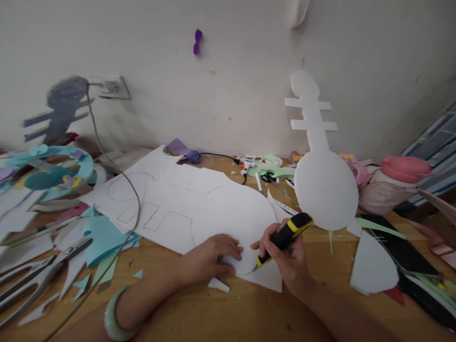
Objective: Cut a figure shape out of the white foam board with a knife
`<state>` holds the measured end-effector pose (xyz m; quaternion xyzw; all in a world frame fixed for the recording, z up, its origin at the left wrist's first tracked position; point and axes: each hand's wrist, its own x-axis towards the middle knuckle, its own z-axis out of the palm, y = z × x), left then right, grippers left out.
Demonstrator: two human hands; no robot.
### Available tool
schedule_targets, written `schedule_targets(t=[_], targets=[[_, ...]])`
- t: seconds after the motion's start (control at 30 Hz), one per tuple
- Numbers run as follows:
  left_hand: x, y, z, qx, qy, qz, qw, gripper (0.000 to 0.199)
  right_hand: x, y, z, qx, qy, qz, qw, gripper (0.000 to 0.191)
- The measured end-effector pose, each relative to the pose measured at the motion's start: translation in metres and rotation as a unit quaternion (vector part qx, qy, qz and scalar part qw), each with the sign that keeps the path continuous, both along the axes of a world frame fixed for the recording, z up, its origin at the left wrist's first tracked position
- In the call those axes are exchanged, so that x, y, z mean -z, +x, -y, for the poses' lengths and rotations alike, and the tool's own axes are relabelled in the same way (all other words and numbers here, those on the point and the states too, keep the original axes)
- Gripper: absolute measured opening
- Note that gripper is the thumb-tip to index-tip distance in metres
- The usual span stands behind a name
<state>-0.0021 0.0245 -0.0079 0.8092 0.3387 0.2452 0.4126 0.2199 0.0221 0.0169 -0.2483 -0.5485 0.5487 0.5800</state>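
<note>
A black and yellow utility knife [285, 237] is gripped in my right hand [290, 259], its blade tip touching the white board [221, 209] near the lower right edge. My left hand [213, 256] rests on the same board just left of the blade, fingers apart and slightly curved, holding nothing. Pencil outlines run across the board, and its right end is rounded. A small white scrap [218, 285] lies below my left hand. At the right, a white cut-out shaped like a stringed instrument [326, 190] leans upright against the wall.
Large scissors [46, 270] and coloured scraps lie at the left, crossed by a grey cable [133, 190]. A glue gun [246, 166] is by the wall. At the right are a phone [399, 244], a white piece [374, 263] and a pink bag [384, 187].
</note>
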Motion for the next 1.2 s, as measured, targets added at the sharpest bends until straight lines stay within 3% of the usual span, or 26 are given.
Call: schedule_targets(t=[0.2, 0.47, 0.63, 1.2], targets=[[-0.001, 0.000, 0.000, -0.003, -0.003, -0.005, 1.000, 0.029, 0.005, -0.001, 0.000, -0.041, -0.024, 0.023, 0.999, 0.019], [-0.003, 0.001, 0.001, 0.006, 0.016, 0.001, 1.000, 0.030, -0.012, 0.000, -0.003, 0.041, -0.018, -0.079, 0.996, 0.024], [-0.001, 0.000, 0.000, 0.000, 0.006, 0.001, 1.000, 0.029, -0.007, 0.000, -0.005, 0.021, -0.023, -0.032, 0.999, 0.019], [-0.001, 0.001, 0.000, 0.009, 0.024, 0.002, 1.000, 0.030, 0.004, 0.004, -0.007, -0.010, 0.031, -0.021, 0.999, 0.019]])
